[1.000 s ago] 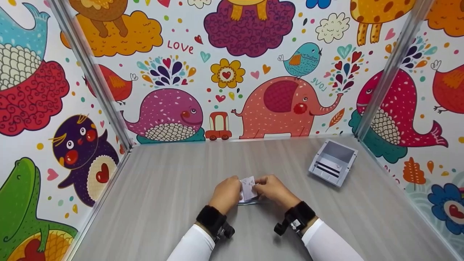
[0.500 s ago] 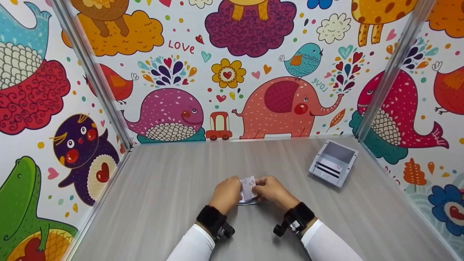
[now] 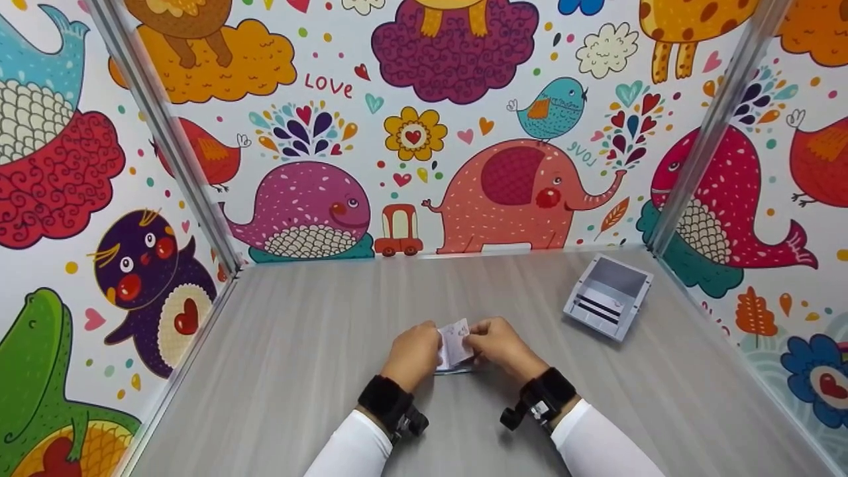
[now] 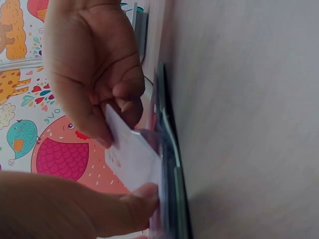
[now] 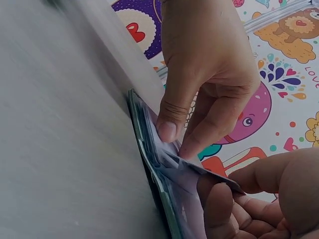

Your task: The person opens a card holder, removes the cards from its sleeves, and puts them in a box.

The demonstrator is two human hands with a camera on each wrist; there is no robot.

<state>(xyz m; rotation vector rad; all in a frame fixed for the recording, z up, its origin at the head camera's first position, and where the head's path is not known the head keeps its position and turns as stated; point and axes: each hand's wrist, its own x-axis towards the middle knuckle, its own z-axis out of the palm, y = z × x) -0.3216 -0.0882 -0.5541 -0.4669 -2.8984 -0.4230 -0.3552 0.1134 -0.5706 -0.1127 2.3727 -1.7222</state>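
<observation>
A small dark-green-edged booklet with clear sleeves [image 5: 149, 142] lies open on the table between both hands. From it rises a pale card [image 3: 455, 341] with small pinkish print, tilted up from the pages. My left hand [image 3: 412, 354] holds the booklet on its left side; in the right wrist view its thumb [image 5: 167, 130] presses on a sleeve, with the index fingertip at the card's lower edge. My right hand [image 3: 500, 344] pinches the card's free edge between thumb and fingers, seen also in the left wrist view, where the card [image 4: 130, 154] slants up from the booklet.
A grey open box [image 3: 607, 298] with two black slots stands at the table's back right. Decorated walls [image 3: 411, 185] with metal corner posts [image 3: 175, 136] enclose the wooden-look table [image 3: 298, 344]. Black camera straps [image 3: 386, 401] ring both wrists.
Between the fingers, the card has opened slightly and leans a little further to the right. Both hands otherwise stay almost in place.
</observation>
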